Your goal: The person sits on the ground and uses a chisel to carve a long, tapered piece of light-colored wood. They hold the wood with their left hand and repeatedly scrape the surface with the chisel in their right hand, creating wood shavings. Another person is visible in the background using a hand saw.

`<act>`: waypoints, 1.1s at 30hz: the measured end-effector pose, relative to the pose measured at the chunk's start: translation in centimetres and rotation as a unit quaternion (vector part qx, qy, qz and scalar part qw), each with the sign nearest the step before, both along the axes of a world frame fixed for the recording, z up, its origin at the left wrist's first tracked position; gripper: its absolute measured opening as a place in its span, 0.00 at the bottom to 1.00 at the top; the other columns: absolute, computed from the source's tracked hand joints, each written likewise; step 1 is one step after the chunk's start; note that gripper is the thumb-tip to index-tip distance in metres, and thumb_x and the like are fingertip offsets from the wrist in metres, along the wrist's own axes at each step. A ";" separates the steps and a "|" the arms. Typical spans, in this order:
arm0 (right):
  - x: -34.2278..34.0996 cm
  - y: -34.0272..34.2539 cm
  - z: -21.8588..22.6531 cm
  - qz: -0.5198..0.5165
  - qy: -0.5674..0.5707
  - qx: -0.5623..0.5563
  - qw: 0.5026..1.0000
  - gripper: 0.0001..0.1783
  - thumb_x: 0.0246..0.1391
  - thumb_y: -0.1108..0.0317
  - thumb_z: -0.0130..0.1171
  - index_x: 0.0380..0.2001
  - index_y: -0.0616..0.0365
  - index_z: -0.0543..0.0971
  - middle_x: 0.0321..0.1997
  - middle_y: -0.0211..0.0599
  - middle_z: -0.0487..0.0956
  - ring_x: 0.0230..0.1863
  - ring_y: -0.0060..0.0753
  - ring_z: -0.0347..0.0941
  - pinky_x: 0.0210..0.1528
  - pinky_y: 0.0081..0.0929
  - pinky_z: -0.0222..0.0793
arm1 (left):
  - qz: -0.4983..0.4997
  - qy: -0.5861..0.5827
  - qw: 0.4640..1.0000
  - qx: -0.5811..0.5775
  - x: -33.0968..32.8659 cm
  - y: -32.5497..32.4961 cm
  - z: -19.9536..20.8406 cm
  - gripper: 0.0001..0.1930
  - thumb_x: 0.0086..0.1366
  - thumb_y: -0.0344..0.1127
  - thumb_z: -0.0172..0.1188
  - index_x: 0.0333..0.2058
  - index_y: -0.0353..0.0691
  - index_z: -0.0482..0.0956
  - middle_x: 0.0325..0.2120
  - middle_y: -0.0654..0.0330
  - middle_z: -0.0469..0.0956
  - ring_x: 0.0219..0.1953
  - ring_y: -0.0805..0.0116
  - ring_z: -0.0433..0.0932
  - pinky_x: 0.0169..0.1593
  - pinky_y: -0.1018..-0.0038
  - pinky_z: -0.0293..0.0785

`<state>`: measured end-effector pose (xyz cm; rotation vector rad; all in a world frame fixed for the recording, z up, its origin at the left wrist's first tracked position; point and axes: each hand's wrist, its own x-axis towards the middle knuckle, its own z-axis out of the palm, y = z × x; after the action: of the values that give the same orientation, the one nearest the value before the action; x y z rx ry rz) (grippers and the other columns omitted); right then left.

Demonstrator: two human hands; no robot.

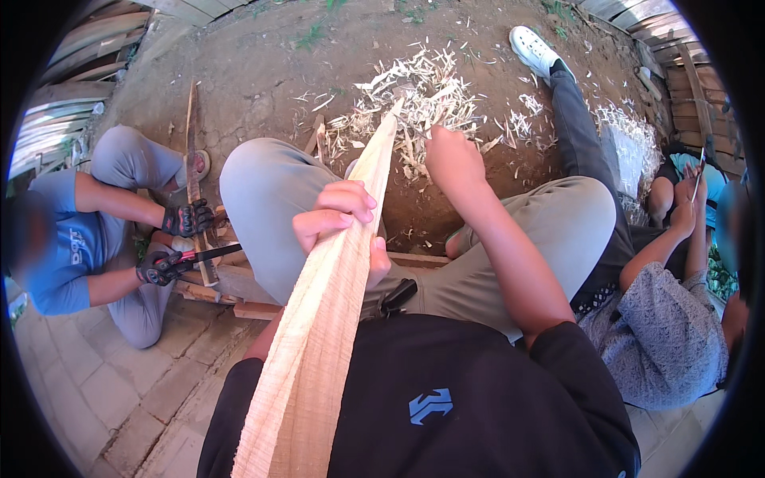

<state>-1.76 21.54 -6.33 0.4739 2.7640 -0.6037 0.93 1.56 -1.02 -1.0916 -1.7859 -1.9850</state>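
A long pale piece of wood [319,319] slants up from my chest, narrowing to a pointed tip over the ground. My left hand [339,217] is closed around its middle, fingers over the top and thumb along the right side. Beside the tip, my right hand [456,163] is clenched in a fist. From it a thin dark blade, seemingly a knife [416,129], reaches left toward the wood's tip; its handle is hidden inside the fist. Whether the blade touches the wood I cannot tell.
Wood shavings [430,88] litter the dirt beyond my knees. At left, a gloved person [60,247] holds a wooden piece [193,159] and a dark blade. Two people sit close at right; a leg with a white clog [534,49] stretches forward. Boards [227,279] lie left.
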 end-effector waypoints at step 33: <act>1.4 -2.5 0.4 0.028 0.007 -0.025 0.999 0.09 0.59 0.73 0.52 0.41 0.64 0.76 0.34 0.57 0.84 0.40 0.57 0.84 0.40 0.47 0.82 | 0.039 -0.015 0.999 -0.016 1.1 0.1 -0.3 0.27 0.56 0.31 0.64 0.48 0.46 0.56 0.37 0.56 0.67 0.42 0.60 0.71 0.55 0.52 0.69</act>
<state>-0.35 19.00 -5.95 0.3821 2.7586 -0.6634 2.01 1.69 -1.36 -0.9912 -1.8526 -1.9430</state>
